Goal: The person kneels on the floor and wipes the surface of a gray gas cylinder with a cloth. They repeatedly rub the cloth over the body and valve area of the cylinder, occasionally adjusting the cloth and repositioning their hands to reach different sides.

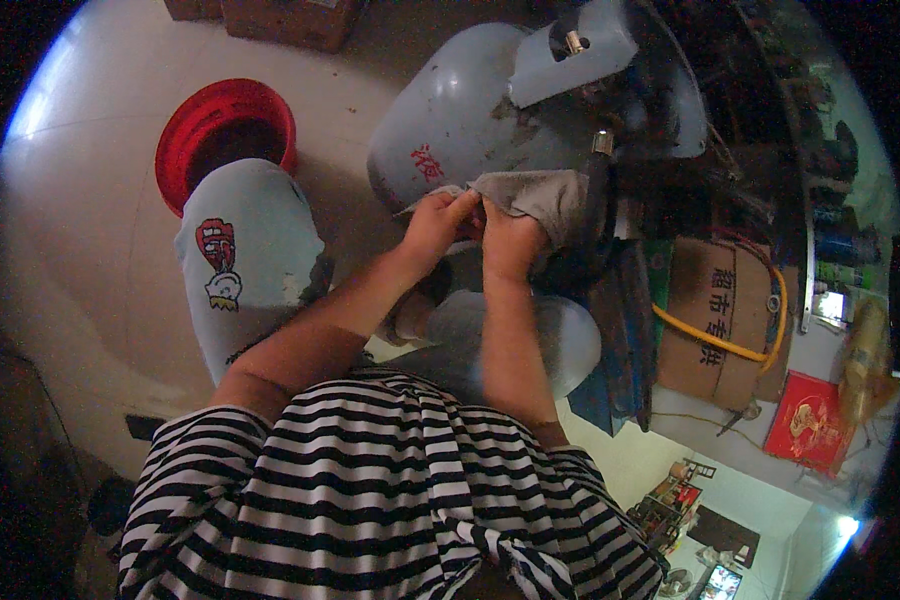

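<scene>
A grey-beige cloth [547,192] is bunched between my two hands, in front of the body of a large grey gas cylinder [461,97] that bears red writing. My left hand [436,225] pinches the cloth's near edge with thumb and fingers. Close against it, my right hand [516,238] is partly covered by the cloth, which drapes over its back; its fingertips are mostly hidden. The two hands meet at the thumbs. Above the cloth, the cylinder's collar [577,56] has an opening with a brass-coloured fitting showing in it.
A red plastic bucket [172,161] with dark contents stands on the tiled floor beyond my knee. Cardboard boxes [289,22] lie at the top. On the right are a cardboard box [690,337] with a yellow hose [709,341] across it, a red packet [810,424] and dark shelving.
</scene>
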A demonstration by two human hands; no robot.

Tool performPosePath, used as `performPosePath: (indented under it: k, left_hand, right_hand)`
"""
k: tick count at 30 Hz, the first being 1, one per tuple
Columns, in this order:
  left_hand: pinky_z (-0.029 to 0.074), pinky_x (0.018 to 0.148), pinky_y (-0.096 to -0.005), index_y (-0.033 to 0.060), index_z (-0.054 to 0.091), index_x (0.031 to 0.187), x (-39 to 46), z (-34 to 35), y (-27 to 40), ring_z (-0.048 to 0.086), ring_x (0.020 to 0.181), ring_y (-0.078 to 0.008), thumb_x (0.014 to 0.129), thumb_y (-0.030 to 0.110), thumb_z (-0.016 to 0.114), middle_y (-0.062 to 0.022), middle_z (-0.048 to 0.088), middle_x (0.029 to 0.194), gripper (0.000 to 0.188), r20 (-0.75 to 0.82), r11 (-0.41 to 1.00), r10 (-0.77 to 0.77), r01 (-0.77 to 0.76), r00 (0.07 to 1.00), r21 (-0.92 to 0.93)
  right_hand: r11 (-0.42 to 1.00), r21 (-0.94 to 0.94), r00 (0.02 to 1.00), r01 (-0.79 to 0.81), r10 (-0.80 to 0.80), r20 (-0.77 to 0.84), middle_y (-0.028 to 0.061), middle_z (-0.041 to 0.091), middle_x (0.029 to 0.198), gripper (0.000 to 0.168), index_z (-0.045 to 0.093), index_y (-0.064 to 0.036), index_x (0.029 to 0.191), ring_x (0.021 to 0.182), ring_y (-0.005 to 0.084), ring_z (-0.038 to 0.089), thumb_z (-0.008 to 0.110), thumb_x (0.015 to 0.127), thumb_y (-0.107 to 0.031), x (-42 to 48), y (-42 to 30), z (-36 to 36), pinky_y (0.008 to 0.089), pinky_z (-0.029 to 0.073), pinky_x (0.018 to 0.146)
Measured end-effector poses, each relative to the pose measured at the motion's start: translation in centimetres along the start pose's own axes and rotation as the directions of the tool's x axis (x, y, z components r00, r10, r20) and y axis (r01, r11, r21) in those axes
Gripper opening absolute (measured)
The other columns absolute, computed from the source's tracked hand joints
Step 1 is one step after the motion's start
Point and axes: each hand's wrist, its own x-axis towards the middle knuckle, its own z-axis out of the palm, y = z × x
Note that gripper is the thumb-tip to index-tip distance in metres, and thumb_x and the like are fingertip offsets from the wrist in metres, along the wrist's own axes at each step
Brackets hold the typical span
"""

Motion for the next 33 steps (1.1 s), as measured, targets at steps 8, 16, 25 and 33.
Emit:
performPosePath:
  k: [8,16,25,33]
  left_hand:
    - [0.050,0.065,-0.0304,-0.0029,0.057,0.087,0.4,-1.2,-0.8,0.060,0.070,-0.0175,0.094,0.027,0.046,-0.0079,0.061,0.080,0.033,-0.001,0.995,0.061,-0.061,0.998,0.083]
    - [0.051,0.072,-0.0324,-0.0042,0.057,0.096,-0.2,-0.6,0.4,0.062,0.077,-0.0192,0.094,0.024,0.045,-0.0097,0.063,0.087,0.030,0.030,0.991,0.028,-0.032,0.999,0.131]
    - [0.046,0.062,-0.0274,-0.0002,0.057,0.082,0.6,-1.0,-1.3,0.052,0.065,-0.0112,0.093,0.026,0.047,-0.0018,0.056,0.073,0.031,-0.042,0.994,0.054,-0.050,0.998,0.094]
    - [0.049,0.066,-0.0287,-0.0015,0.058,0.089,-0.1,-0.8,0.1,0.060,0.072,-0.0154,0.094,0.025,0.046,-0.0065,0.062,0.081,0.029,-0.017,0.999,0.046,-0.046,0.999,0.026]
  right_hand:
    - [0.999,0.036,0.999,0.026,-0.025,-0.020,0.0210,0.059,0.110,0.052,0.058,0.004,0.106,0.104,0.0356,0.055,0.076,0.069,-0.027,-0.6,-1.4,0.3,0.0387,0.042,0.090]
    - [0.978,0.120,0.985,0.171,-0.168,-0.033,0.0199,0.055,0.117,0.058,0.055,0.004,0.111,0.108,0.0349,0.052,0.078,0.067,-0.026,-0.8,1.0,-1.3,0.0395,0.039,0.094]
    - [0.984,-0.115,0.984,0.133,-0.145,-0.105,0.0215,0.059,0.111,0.066,0.056,0.002,0.110,0.102,0.0370,0.056,0.075,0.067,-0.045,-0.7,-1.3,0.5,0.0428,0.045,0.086]
    - [0.963,0.017,0.955,0.271,-0.266,-0.128,0.0190,0.060,0.110,0.049,0.058,0.004,0.105,0.103,0.0347,0.055,0.075,0.072,-0.028,-0.7,-0.5,0.1,0.0390,0.042,0.089]
